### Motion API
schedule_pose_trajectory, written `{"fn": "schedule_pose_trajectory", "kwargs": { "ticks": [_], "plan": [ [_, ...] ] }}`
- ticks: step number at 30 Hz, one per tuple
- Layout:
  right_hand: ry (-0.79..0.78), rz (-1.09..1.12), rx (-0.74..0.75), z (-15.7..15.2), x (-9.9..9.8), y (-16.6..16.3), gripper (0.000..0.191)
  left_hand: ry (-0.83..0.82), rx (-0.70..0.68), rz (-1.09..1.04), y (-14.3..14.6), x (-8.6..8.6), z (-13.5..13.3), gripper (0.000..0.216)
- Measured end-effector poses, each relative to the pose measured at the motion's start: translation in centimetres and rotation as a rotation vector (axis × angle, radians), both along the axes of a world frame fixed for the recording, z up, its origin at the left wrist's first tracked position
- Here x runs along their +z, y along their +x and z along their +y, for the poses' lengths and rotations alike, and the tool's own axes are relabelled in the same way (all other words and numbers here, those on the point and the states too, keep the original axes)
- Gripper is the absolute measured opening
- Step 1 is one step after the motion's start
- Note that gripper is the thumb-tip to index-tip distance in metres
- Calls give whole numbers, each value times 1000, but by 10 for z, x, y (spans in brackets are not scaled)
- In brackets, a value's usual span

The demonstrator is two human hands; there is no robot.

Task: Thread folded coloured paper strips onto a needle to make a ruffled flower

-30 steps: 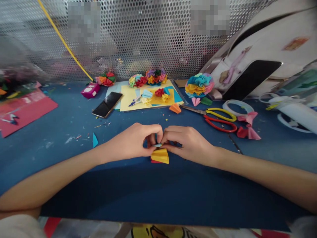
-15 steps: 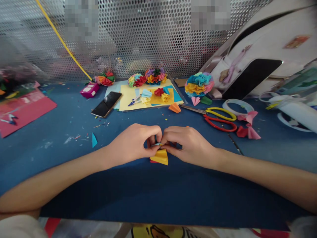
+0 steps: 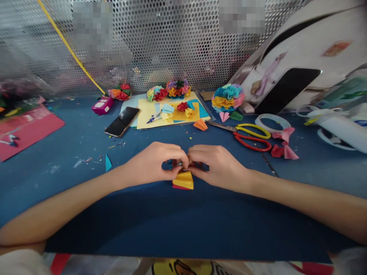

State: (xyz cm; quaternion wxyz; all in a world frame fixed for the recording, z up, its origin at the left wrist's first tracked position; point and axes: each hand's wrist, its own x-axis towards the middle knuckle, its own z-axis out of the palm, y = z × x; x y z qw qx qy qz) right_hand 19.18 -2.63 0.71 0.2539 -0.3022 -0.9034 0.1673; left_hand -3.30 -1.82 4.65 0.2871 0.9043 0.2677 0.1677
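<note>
Fingertips [image 3: 184, 157] of the left hand [image 3: 153, 162] and right hand [image 3: 220, 164] meet in narrow pinches, holding folded paper [image 3: 183, 180], yellow over red, which juts out just below them near the middle of the blue table [image 3: 183, 225]; what lies between the tips is mostly hidden. A blue scrap [image 3: 108, 163] lies just beyond the left forearm [image 3: 77, 202]. Farther out, an orange paper piece [image 3: 200, 124] rests by the tips of the scissors [image 3: 237, 132], a dark phone [image 3: 122, 121] lies to the left, and a ruffled paper flower [image 3: 228, 97] sits near the backpack [image 3: 304, 49].
</note>
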Motion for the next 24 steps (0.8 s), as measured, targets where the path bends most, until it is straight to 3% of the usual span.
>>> {"fn": "schedule_pose_trajectory", "kwargs": {
  "ticks": [7, 16, 24],
  "plan": [
    [-25, 1, 19, 0, -2, 0, 14, -84, 0, 12, 0, 2, 5, 5],
    [-39, 10, 22, -1, 0, -1, 12, -375, 198, -55, 0, 1, 5, 12],
    [-36, 17, 16, -1, 1, 0, 12, -357, 199, -69, 1, 4, 3, 11]
  ]
}}
